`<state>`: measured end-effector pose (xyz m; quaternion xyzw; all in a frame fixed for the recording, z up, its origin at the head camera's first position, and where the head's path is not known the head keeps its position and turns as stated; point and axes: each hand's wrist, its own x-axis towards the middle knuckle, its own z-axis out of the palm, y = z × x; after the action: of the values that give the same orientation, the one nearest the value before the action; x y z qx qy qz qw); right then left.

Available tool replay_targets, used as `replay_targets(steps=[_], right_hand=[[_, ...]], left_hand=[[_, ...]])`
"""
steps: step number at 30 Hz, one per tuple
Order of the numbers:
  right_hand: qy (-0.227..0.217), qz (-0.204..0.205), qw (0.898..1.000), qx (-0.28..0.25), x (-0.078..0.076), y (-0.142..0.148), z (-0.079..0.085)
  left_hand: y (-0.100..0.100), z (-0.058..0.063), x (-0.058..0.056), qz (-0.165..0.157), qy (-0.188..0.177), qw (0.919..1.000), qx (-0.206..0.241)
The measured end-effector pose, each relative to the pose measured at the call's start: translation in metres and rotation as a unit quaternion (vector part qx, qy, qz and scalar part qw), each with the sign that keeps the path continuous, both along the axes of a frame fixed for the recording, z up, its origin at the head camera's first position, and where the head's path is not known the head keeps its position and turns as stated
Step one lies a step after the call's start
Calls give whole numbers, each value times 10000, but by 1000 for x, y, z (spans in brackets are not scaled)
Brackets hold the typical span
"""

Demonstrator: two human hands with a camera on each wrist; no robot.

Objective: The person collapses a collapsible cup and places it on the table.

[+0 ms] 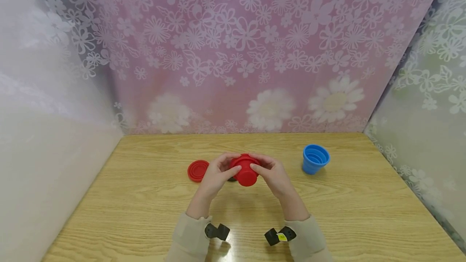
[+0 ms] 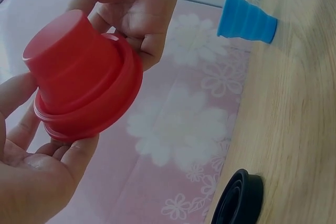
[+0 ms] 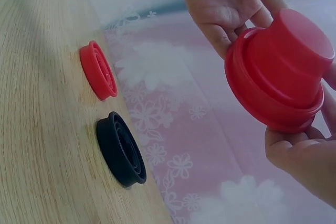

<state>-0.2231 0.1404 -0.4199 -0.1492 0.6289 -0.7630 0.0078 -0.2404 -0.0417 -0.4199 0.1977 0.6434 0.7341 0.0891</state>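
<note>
Both hands hold a red collapsible cup [image 1: 247,178] above the table, its smaller base end tilted toward the head camera. Its inner rings stand pushed out while a wide outer ring stays folded round them, as the left wrist view shows. My left hand [image 1: 217,173] grips the rim from the left, thumb on the cup wall and fingers behind. From the right, my right hand [image 1: 272,174] holds it the same way. Under the hands, a flat black collapsed cup [image 3: 122,150] lies on the table, mostly hidden in the head view.
A flat red collapsed cup [image 1: 198,170] lies on the wooden table [image 1: 145,213] just left of the left hand. To the right stands a blue collapsible cup [image 1: 315,159], extended and upright. A pink floral curtain [image 1: 240,72] hangs behind the table.
</note>
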Motion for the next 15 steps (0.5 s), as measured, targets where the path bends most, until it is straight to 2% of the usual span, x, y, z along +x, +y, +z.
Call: replay_targets(steps=[5,7,12,15], right_hand=[[75,70,9999,32,-1,0,-1],[109,50,9999,70,-1,0,-2],[189,-23,9997,148,-1,-2,-3],[221,-92,9995,195,-1,-3,-2]], left_hand=[[0,15,10,36,47,10000,-59],[0,13,9,68,133,9999,-42],[0,-3,0,126,358,9993,-59],[0,-3,0,204,431,9987,-167]])
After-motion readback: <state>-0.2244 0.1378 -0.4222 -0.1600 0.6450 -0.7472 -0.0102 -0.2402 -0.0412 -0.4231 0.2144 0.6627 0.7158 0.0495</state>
